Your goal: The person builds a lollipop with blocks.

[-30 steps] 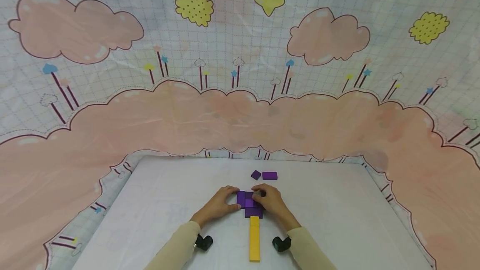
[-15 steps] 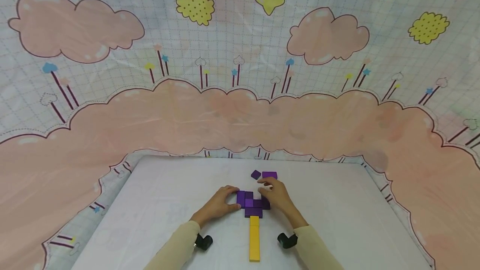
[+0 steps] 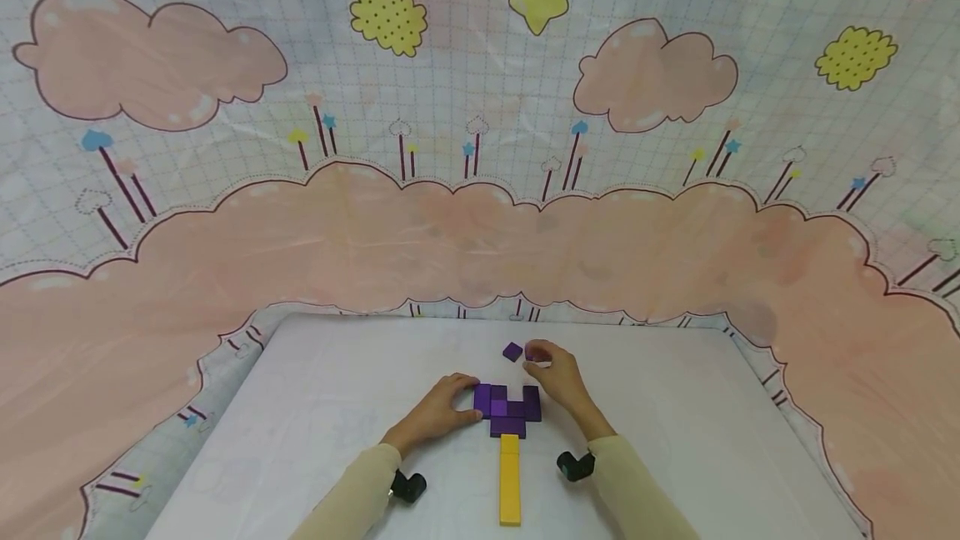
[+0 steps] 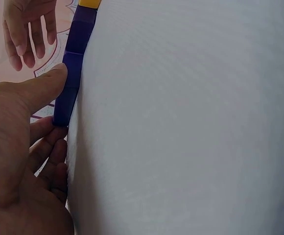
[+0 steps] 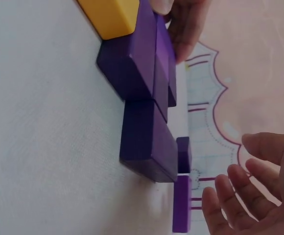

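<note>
My left hand (image 3: 435, 415) holds the ends of an upright-laid purple block (image 3: 482, 401) between thumb and fingers, at the left side of a group of purple blocks. In the left wrist view, the thumb (image 4: 59, 73) lies against the purple row. Beyond the group, my right hand (image 3: 561, 377) reaches over a loose purple rectangular block (image 3: 529, 354), mostly covered in the head view. The right wrist view shows that block (image 5: 182, 205) beside spread, relaxed fingers. A dark purple block (image 3: 532, 403) forms the group's right side, released by any hand.
Next to the loose block lies a small purple cube-like block (image 3: 512, 352), turned cornerwise. A column of yellow blocks (image 3: 509, 486) runs from the purple group toward me. The white tabletop (image 3: 315, 373) meets a patterned cloth (image 3: 480, 248) behind.
My right hand has let go of the purple block at the group's right side and moved away to the loose purple block beyond. The left hand stays in place.
</note>
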Tool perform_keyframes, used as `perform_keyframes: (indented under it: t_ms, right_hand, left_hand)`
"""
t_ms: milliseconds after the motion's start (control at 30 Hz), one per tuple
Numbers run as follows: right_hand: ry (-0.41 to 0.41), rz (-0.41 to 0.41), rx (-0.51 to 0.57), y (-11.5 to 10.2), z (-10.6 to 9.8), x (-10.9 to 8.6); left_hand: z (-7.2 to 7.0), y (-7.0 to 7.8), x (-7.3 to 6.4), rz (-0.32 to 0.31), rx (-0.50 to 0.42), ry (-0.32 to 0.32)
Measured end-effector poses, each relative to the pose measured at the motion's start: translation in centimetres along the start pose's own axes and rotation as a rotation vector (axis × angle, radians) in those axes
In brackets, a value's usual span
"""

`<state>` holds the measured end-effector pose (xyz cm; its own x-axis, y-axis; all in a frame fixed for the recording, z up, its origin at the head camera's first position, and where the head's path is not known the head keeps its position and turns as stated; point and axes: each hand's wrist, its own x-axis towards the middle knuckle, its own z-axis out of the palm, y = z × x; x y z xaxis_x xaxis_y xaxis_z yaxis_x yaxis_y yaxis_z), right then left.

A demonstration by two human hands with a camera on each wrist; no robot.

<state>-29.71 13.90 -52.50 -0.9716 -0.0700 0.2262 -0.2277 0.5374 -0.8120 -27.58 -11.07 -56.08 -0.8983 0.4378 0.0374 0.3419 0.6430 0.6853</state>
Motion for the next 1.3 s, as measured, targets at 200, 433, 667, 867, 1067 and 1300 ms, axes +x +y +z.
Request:
perform_keyframes:
  t_ms: [200,433,667,867,1067,1300]
  right_hand:
    - [0.004,0.065,0.005,0.5,0.4,0.7]
    - [-0.016,0.144,0.003,1.2,1.1,1.1]
    - [-0.03,0.174,-0.014,1.7,1.3,1.3]
    - [-0.034,0.157,-0.001,1.9,1.4,1.6]
    - [-0.037,0.127,-0.02,2.1,1.7,2.0]
    - [-0.033,0.137,-0.071,1.9,2.1,2.5]
  left_hand:
    - [0.0,0.2,0.0,0.001,-0.005,0.004]
    - [0.1,0.3,-0.2,-0.007,0.002,0.002]
    - [0.2,0.4,-0.3,-0.019,0.016,-0.004]
    - [0.4,0.3,-0.5,-0.015,0.0,0.005]
    - [0.4,0.4,-0.6,0.01,-0.005,0.013]
    - [0.3,0.8,-0.8,-0.006,0.005,0.009]
